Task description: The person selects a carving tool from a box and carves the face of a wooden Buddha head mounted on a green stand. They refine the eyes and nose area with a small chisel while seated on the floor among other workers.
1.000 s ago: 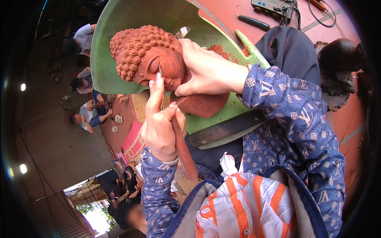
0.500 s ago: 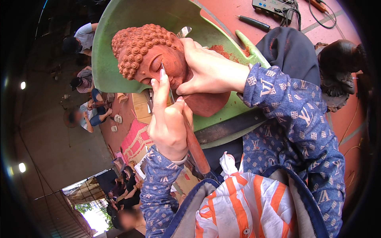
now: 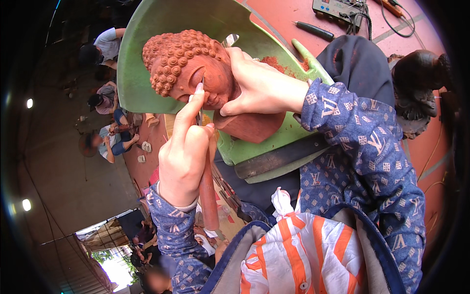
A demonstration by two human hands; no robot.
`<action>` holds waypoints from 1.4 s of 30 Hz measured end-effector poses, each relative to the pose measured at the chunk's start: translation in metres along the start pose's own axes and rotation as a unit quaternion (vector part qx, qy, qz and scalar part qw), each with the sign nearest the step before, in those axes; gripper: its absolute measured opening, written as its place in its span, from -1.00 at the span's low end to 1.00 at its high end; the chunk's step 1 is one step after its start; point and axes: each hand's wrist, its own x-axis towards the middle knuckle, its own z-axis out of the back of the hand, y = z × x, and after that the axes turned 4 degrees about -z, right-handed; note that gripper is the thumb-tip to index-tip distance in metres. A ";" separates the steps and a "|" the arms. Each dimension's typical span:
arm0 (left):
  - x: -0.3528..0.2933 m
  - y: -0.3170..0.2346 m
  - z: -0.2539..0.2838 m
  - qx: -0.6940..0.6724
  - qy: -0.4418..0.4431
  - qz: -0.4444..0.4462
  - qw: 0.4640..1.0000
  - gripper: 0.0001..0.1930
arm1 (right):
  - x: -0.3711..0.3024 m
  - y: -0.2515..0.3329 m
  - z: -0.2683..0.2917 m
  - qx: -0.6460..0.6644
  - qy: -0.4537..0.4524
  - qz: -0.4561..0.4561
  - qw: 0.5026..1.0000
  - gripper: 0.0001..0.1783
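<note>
A reddish-brown carved Buddha head [image 3: 182, 56] with rows of curls lies tilted on a green plastic chair [image 3: 164, 14]. My right hand [image 3: 259, 85] is wrapped round its cheek and neck, with the thumb beneath the chin. A carving chisel [image 3: 209, 201] with a thick wooden handle is gripped in my left hand [image 3: 182, 159]. My left forefinger stretches along its thin blade, whose tip touches the face beside one eye. Behind the right hand, a flat shiny piece of metal [image 3: 230, 40] sticks out.
Red shavings [image 3: 272, 62] lie on the chair; a dark strip [image 3: 281, 158] crosses its near edge. On the tiled floor are a black pen-shaped tool [image 3: 314, 30], a control box [image 3: 338, 9] with cables and a dark carved statue [image 3: 420, 81]. Other people [image 3: 108, 44] sit at the left.
My left hand has swung left and down with the chisel, whose handle now stands more upright. The head has shifted slightly right; my right hand keeps hold of it.
</note>
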 end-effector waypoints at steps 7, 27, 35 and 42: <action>-0.018 0.011 -0.019 -0.092 -0.039 -0.041 0.994 -0.76 | -0.001 -0.001 -0.001 0.002 -0.002 0.001 1.000 0.17; -0.079 -0.004 -0.053 -0.318 -0.236 0.075 0.915 -0.86 | -0.045 0.029 0.017 -0.149 -0.140 0.145 0.968 -0.23; -0.088 -0.005 -0.059 -0.330 -0.241 0.082 0.909 -0.86 | -0.047 0.031 0.007 -0.208 -0.148 0.156 0.954 -0.41; -0.090 -0.009 -0.062 -0.340 -0.251 0.106 0.900 -0.86 | -0.058 0.034 0.024 -0.198 -0.156 0.175 0.952 -0.77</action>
